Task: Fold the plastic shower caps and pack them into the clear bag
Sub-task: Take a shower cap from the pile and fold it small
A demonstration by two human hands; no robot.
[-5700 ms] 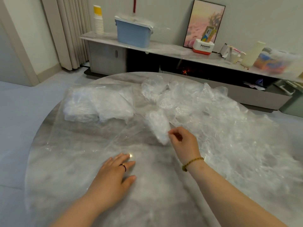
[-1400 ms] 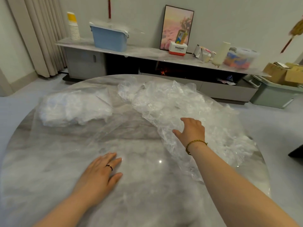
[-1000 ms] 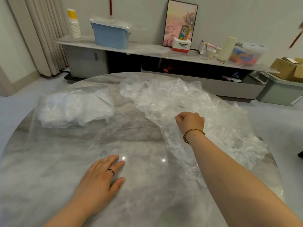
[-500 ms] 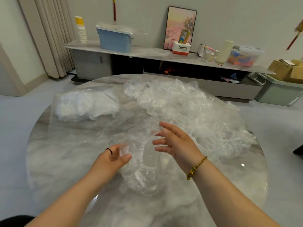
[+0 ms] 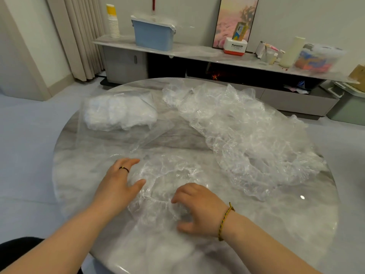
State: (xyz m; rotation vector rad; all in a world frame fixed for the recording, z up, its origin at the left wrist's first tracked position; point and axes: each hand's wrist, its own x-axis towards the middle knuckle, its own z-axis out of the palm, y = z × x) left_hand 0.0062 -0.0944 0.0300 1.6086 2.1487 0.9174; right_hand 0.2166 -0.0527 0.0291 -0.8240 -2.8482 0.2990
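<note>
As right hand (image 5: 199, 208) grips it, cap (image 5: 167, 175) lies leftward

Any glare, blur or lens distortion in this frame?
Head view: one small glint on the table, right side; wide-angle distortion tilts the curtain; the far-right storage box looks smeared; the shower cap under the left hand and right hand barely contrasts with marble.

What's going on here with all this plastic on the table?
A person is folding plastic shower caps for packing. One shower cap lies spread on the marble table; the left hand rests flat on its left edge while the right hand curls round its near rim. A pile of loose caps sits to the right, and a clear bag holding folded ones lies far left.
</note>
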